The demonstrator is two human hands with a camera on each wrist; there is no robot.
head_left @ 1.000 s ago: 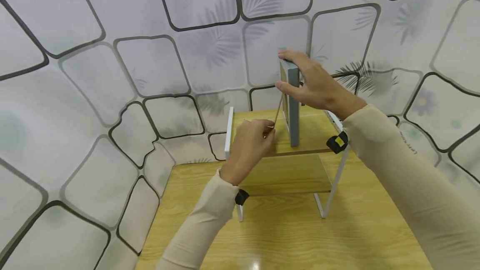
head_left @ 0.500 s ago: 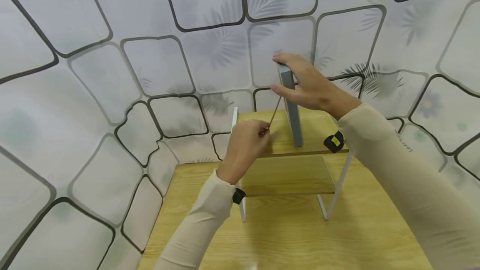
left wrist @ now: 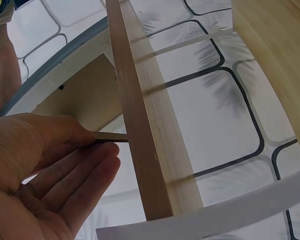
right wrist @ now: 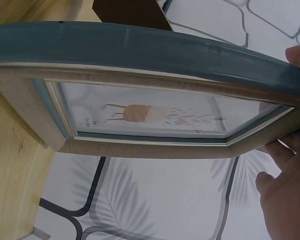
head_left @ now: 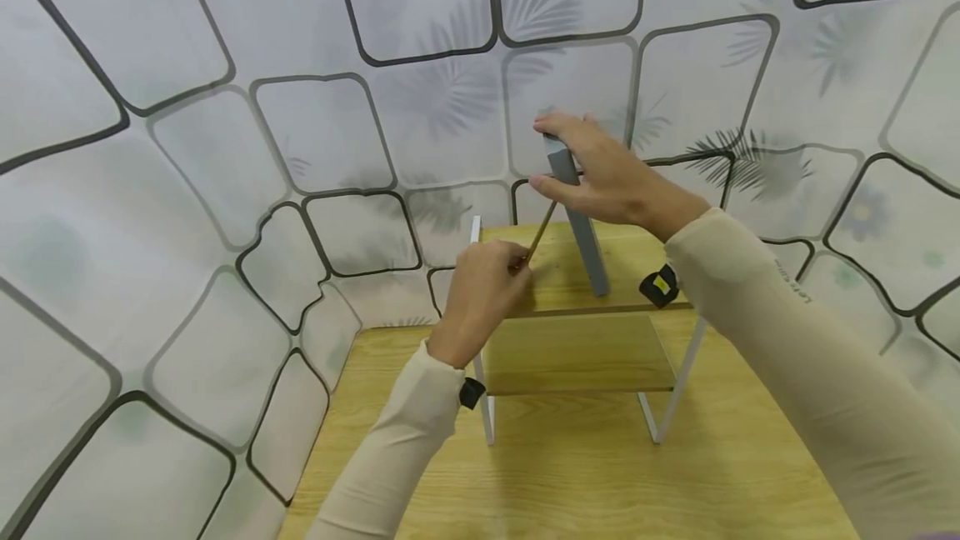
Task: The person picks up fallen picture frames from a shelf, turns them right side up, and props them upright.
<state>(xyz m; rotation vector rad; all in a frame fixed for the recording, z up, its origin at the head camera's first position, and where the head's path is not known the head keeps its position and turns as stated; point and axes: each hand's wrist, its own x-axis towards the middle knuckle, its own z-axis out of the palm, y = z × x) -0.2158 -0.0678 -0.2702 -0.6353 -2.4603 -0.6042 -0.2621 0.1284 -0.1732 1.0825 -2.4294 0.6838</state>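
A picture frame (head_left: 579, 223) with blue-grey edges stands tilted on the upper shelf (head_left: 626, 261), its top leaning left. My right hand (head_left: 607, 177) grips its top, thumb on the left side. In the right wrist view the frame (right wrist: 180, 60) shows a print (right wrist: 140, 114) of a plant in a brown pot; part of my right hand (right wrist: 292, 185) is at its end. My left hand (head_left: 483, 294) pinches the lower end of the brown support leg (head_left: 542, 233) behind the frame. In the left wrist view, thumb and fingers of my left hand (left wrist: 65, 165) hold the thin leg (left wrist: 111, 136).
The two-tier wooden rack has white metal legs (head_left: 678, 377) and a lower shelf (head_left: 577, 352). It stands on a wood-grain tabletop (head_left: 570, 482). Patterned fabric walls (head_left: 420, 132) rise behind and at the left.
The frame has gone from nearly upright to leaning left at the top, with my right hand moving left. The leg slants more, and my left hand has shifted slightly left.
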